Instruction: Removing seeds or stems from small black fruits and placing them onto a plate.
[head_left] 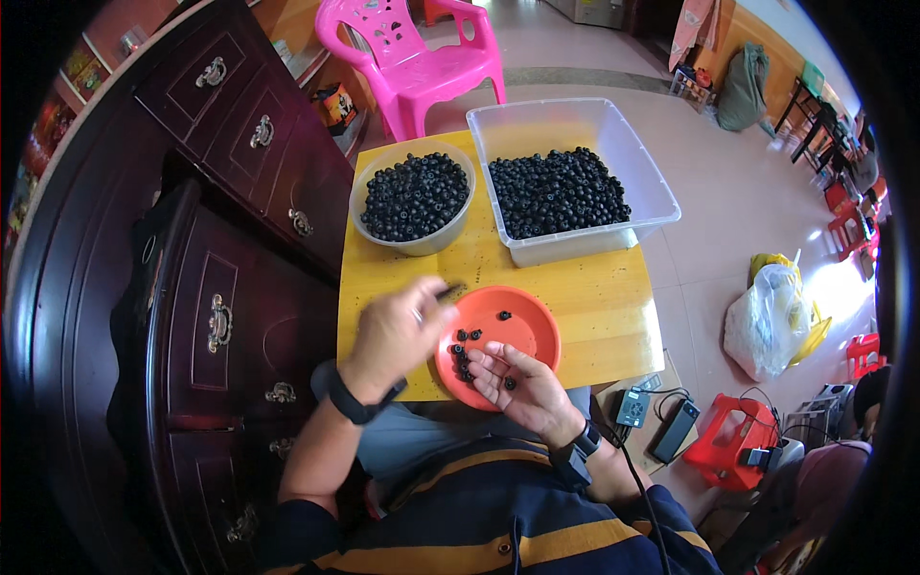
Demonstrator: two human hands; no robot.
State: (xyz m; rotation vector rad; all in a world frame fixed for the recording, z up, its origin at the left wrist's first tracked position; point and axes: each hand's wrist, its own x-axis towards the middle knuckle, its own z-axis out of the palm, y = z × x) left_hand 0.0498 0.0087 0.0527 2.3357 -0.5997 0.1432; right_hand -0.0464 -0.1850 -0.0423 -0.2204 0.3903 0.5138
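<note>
An orange plate (522, 331) is in front of me at the table's near edge, with several small black round parts (476, 334) in it. Over its left side is my left hand (398, 331), blurred by motion, its fingers curled together. A short dark thing (450, 289) shows at its fingertips, too smeared to name. Palm up, my right hand (527, 393) is cupped above the plate's near right rim. One small black part (510, 383) rests in it, between thumb and fingers. More parts lie in the plate beside its fingertips.
A round tub (369, 235) and a rectangular clear bin (613, 115), both heaped with black parts, stand on the far half of the yellow table (604, 307). Dark drawers (225, 316) rise close on the left. A pink chair (422, 72) stands behind; a red stool (730, 441) is at right.
</note>
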